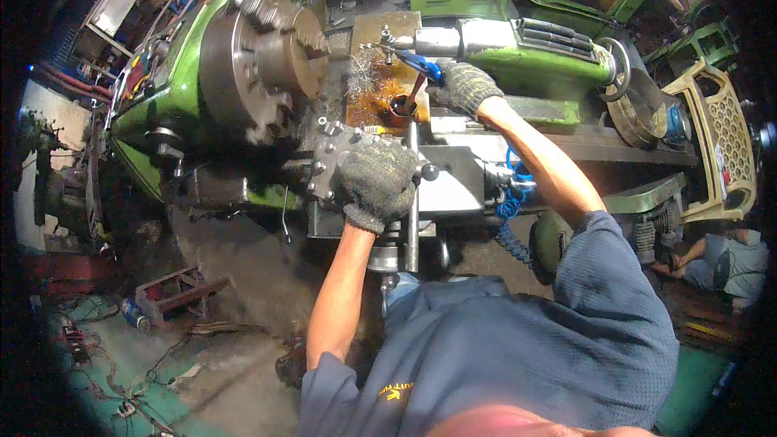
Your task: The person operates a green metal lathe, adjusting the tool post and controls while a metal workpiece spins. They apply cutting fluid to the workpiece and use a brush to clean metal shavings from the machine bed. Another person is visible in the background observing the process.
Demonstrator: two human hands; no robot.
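Two-handed chip clearing appears incomplete: left hand (379,182) on the tool post (326,166), grip indeterminable; right hand (465,89) clamped on a blue tool (421,67); chips (368,71) remaining on the plate (366,31).

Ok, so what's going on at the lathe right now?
The gloved left hand rests on a dark metal block at the front of the green lathe. The gloved right hand grips a blue tool over a brown, wet-looking plate strewn with metal shavings. The chuck, on the left, looks blurred; it may be turning, but one picture can't confirm that.
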